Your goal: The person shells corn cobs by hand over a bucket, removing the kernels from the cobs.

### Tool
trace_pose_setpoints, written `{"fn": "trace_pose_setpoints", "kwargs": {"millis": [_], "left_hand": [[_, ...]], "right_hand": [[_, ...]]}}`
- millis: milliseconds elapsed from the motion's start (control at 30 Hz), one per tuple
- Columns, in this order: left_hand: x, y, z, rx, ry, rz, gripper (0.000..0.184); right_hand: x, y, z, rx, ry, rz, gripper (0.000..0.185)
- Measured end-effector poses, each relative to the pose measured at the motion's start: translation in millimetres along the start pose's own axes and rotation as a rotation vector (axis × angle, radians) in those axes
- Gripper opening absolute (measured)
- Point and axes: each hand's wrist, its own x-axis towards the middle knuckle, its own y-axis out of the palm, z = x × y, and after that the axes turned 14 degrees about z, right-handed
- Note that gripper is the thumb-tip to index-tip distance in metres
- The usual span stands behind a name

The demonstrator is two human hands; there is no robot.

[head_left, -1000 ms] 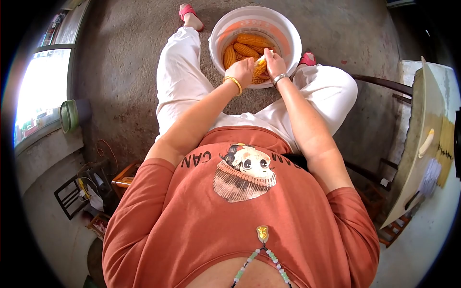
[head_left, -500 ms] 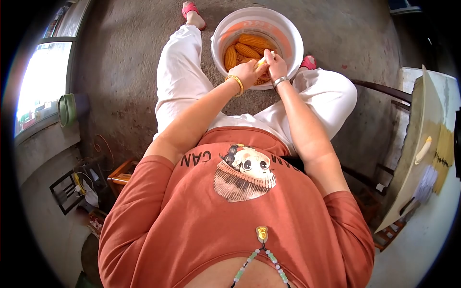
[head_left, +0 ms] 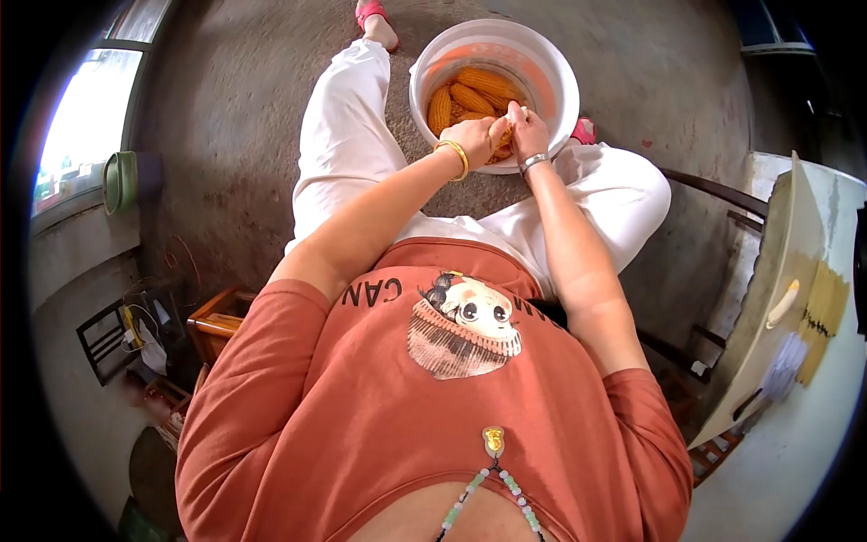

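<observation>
A white bucket [head_left: 567, 90] stands on the floor between my knees. Inside it lie several orange-yellow corn cobs [head_left: 472, 98], with loose kernels around them. Over the bucket's near side, both my hands meet at a partly hidden corn cob [head_left: 506, 135]; a pale end pokes out near the right fingertips. My left hand [head_left: 471, 138], with a gold bracelet at the wrist, has its fingers closed against the cob. Wearing a silver bracelet, my right hand [head_left: 529, 135] grips the same cob from the other side. The fingers cover much of it.
To the right is a pale board-like surface [head_left: 768, 361] bearing a whitish elongated object [head_left: 783, 304]. A wooden piece of furniture [head_left: 217, 321] is at my left side. A green container [head_left: 119, 183] sits by the window. Concrete floor [head_left: 244, 117] surrounds the bucket.
Both hands stay together on the cob, and the right hand has turned slightly around it. The whole view has shifted a little, so the bucket appears lower and farther right.
</observation>
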Motion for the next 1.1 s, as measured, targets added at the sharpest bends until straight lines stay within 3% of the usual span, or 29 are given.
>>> {"fn": "trace_pose_setpoints", "kwargs": {"millis": [200, 433, 533, 633, 733, 833, 933, 1033, 1100], "left_hand": [[11, -1, 14, -0.096, -0.034, 0.016, 0.053], [7, -3, 7, -0.157, -0.09, 0.039, 0.063], [0, -14, -4, -0.062, -0.122, 0.157, 0.066], [0, -10, -3, -0.086, -0.113, 0.079, 0.065], [6, -4, 4, -0.051, -0.026, 0.059, 0.062], [11, 2, 11, -0.068, -0.069, 0.002, 0.06], [22, -1, 23, -0.227, -0.034, -0.009, 0.051], [5, -15, 17, -0.698, -0.11, 0.146, 0.039], [4, -11, 24, -0.832, 0.011, 0.107, 0.037]], "right_hand": [[6, 0, -10, -0.203, -0.106, -0.037, 0.048], [11, 2, -19, -0.026, -0.083, -0.034, 0.045], [6, 0, -7, 0.035, 0.027, 0.004, 0.044], [13, 0, -19, 0.038, -0.08, 0.01, 0.045], [16, 0, -27, 0.029, -0.088, 0.017, 0.047], [14, 1, -25, -0.091, -0.069, -0.031, 0.048], [13, 0, -20, 0.011, 0.014, -0.023, 0.048], [20, -2, -23, 0.269, 0.073, -0.006, 0.048], [27, -6, -27, 0.34, 0.054, 0.031, 0.041]]}}
